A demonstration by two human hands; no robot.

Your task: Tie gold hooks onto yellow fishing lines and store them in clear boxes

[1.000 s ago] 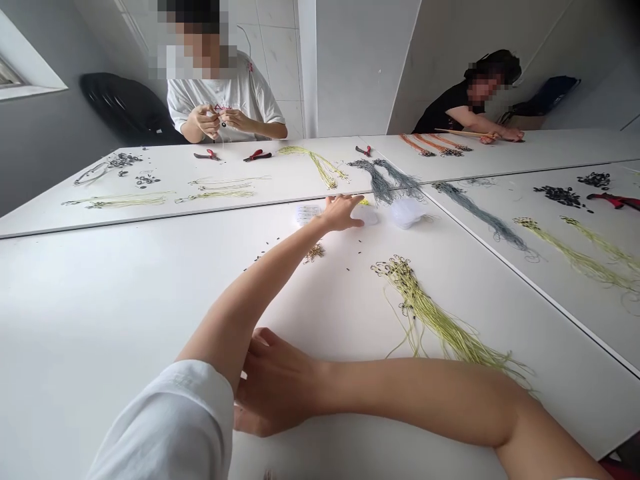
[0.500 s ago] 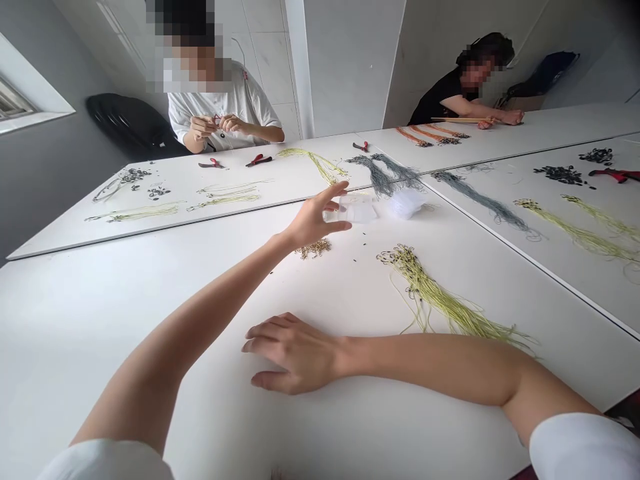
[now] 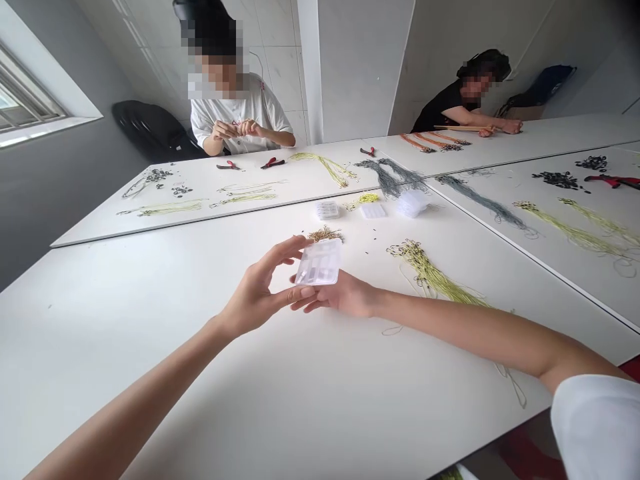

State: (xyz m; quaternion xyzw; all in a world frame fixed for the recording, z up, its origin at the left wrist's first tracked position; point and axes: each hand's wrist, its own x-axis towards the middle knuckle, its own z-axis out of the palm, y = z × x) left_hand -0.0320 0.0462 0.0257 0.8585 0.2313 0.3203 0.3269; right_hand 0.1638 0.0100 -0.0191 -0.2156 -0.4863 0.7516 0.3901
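Observation:
My left hand (image 3: 257, 290) grips a small clear plastic compartment box (image 3: 319, 262) by its left side, thumb at the near edge and fingers at the far edge. The box is held up off the table, tilted toward me. Close behind and below its right side is my right hand (image 3: 350, 293), its visible fingers stretched out and apart. The box hides part of that hand, and I cannot tell whether they touch. Just beyond lies a pile of small gold-coloured metal pieces (image 3: 326, 233). A bundle of yellow-green cords (image 3: 440, 277) with dark-ended loops lies right, partly behind my right forearm.
Farther back stand a clear box (image 3: 328, 211), a flat clear case (image 3: 373, 211), a stack of clear plastic pieces (image 3: 412, 203) and a yellow bundle (image 3: 369, 198). Grey cords (image 3: 383, 179) and red-handled pliers (image 3: 273, 163) lie on the far tables. Two people (image 3: 240, 110) sit across.
My left hand has come back from the clear boxes with one in its grip. My right hand has lifted and turned, moving forward and right to beside the box.

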